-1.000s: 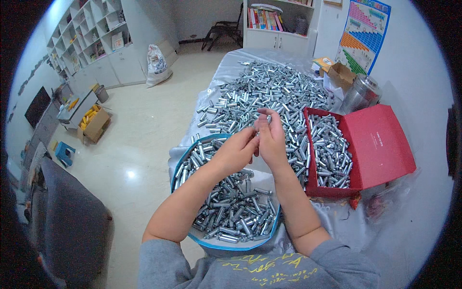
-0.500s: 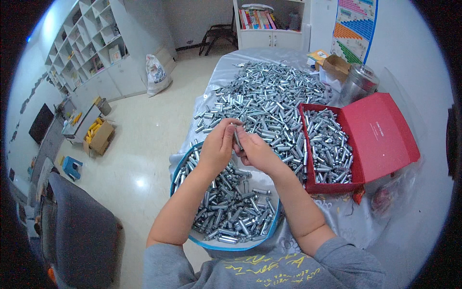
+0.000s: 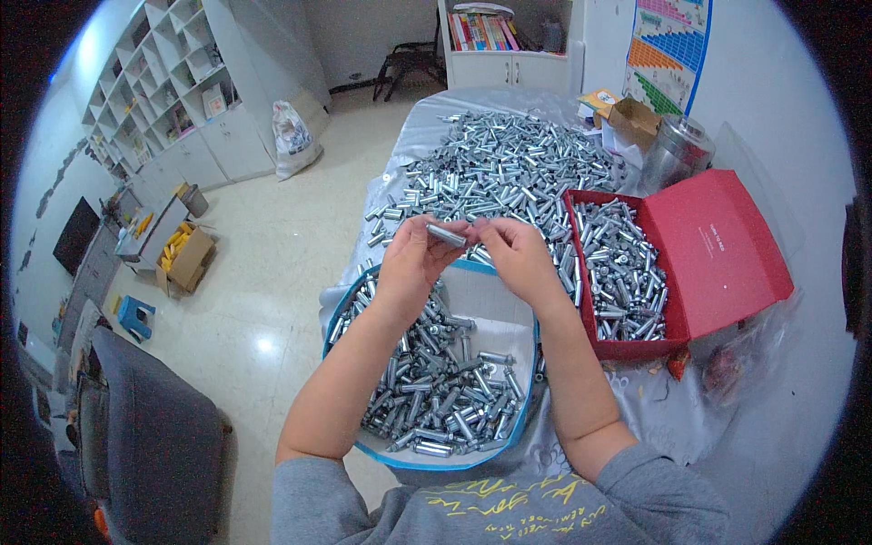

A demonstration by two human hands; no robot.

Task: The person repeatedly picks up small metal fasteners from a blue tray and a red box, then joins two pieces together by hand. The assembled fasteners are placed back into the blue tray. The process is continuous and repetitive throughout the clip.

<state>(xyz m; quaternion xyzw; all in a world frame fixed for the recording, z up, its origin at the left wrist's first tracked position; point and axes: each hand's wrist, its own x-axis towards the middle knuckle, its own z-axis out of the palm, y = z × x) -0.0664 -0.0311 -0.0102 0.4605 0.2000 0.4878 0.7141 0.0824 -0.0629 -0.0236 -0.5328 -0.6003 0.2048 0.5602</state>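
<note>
My left hand grips a silver expansion bolt, which lies slantwise across the fingers above the far rim of a bin. At the bolt's right end, my right hand has its thumb and fingers pinched together; what they hold, if anything, is hidden. Below both forearms sits the white-lined bin with a blue rim, partly filled with similar bolts. Beyond the hands, a wide heap of loose metal bolts and sleeves covers much of the table.
An open red box full of bolts stands on the right, its lid folded outward. Behind it are a metal canister and a small cardboard box. A dark chair stands on the floor at left.
My hands have moved apart slightly, the right one shifting rightward. The bolt, steep between both hands before, now lies flatter in my left hand.
</note>
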